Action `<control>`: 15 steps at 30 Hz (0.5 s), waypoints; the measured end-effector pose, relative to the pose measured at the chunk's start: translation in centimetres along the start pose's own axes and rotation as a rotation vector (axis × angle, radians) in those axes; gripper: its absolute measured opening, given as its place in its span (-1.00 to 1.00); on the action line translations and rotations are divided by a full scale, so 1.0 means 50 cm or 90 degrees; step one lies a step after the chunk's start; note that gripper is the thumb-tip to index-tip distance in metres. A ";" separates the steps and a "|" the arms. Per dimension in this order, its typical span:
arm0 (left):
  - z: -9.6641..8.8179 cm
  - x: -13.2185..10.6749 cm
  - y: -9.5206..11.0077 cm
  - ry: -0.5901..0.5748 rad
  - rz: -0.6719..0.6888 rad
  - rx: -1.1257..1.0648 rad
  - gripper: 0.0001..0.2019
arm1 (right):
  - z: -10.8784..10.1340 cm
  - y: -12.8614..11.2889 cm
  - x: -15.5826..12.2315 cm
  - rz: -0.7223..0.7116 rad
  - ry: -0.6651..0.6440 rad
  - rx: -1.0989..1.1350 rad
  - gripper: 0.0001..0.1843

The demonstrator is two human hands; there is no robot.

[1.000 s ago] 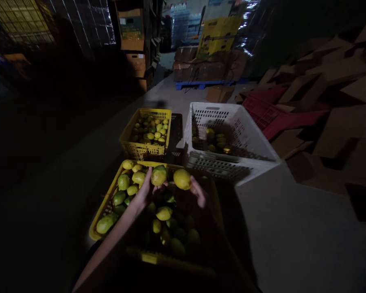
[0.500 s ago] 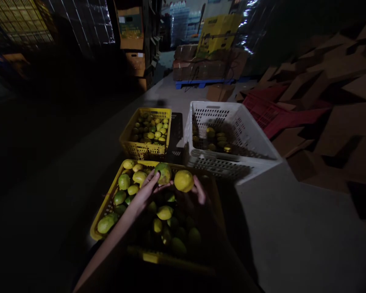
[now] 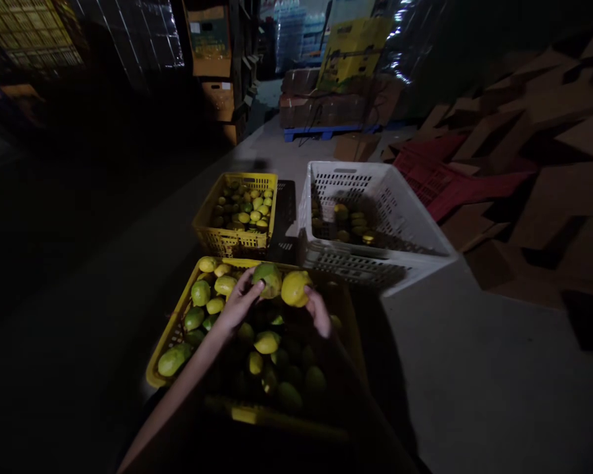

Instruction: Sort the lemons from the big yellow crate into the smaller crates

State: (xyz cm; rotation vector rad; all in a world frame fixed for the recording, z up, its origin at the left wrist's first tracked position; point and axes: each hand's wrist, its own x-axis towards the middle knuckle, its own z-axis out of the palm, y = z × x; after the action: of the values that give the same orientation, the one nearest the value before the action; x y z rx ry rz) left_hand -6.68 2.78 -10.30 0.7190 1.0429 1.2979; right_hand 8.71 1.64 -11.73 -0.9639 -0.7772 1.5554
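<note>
— What have I got in my hands?
— Your left hand (image 3: 237, 306) is curled round a greenish lemon (image 3: 268, 280), with thumb and fingers on it. Your right hand (image 3: 319, 311) is closed on a yellow lemon (image 3: 294, 288). The two fruits are side by side, almost touching, up above the far end of the near yellow crate (image 3: 170, 332).
— What else is around me?
— That crate is full of green and yellow lemons. Past it sits a small yellow crate (image 3: 203, 224) with more fruit. To the right of that is a white crate (image 3: 405, 227) with only a few at the bottom. All three stand on the grey floor (image 3: 474, 368).
— How do I hold them well?
— I think soft is best — wrap your fingers round each one and don't squeeze. It is dark here, so turn each lemon toward the light to see its colour and skin. Hold them low over the crate — then a dropped one lands on the pile, not on the floor. Mind the two don't bump.
</note>
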 end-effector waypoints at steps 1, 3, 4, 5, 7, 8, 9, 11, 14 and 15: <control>0.002 0.000 0.004 0.003 0.029 0.024 -0.67 | 0.000 -0.002 0.003 0.015 0.007 0.024 -0.59; 0.005 0.001 0.013 0.023 0.056 0.057 -0.59 | 0.003 -0.005 0.006 0.029 0.021 0.072 -0.60; 0.005 0.002 0.017 0.037 0.054 0.062 -0.58 | 0.005 -0.005 0.007 0.034 0.025 0.093 -0.61; 0.005 0.002 0.019 0.052 0.045 0.059 -0.58 | 0.007 -0.004 0.007 0.042 0.028 0.111 -0.62; 0.002 0.002 0.022 0.064 0.027 0.037 -0.62 | 0.011 -0.003 0.003 0.067 0.033 0.131 -0.63; 0.000 0.001 0.022 0.061 0.022 0.026 -0.65 | 0.012 -0.002 0.000 0.079 0.034 0.130 -0.62; -0.002 0.000 0.021 0.057 0.020 0.017 -0.68 | 0.012 -0.001 -0.003 0.088 0.032 0.120 -0.61; -0.006 -0.004 0.016 0.061 0.019 0.013 -0.77 | 0.011 -0.002 -0.008 0.095 0.021 0.093 -0.56; -0.004 -0.009 0.011 0.089 -0.045 -0.010 -0.89 | 0.009 -0.009 -0.010 0.083 0.010 0.060 -0.53; -0.002 -0.010 0.011 0.087 -0.084 -0.036 -0.89 | 0.009 -0.013 -0.009 0.071 0.013 0.049 -0.55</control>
State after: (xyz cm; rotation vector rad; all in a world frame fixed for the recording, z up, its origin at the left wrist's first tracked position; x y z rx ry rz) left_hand -6.96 2.37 -9.76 0.5159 1.1387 1.2710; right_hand 8.66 1.32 -10.88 -0.9789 -0.6529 1.6570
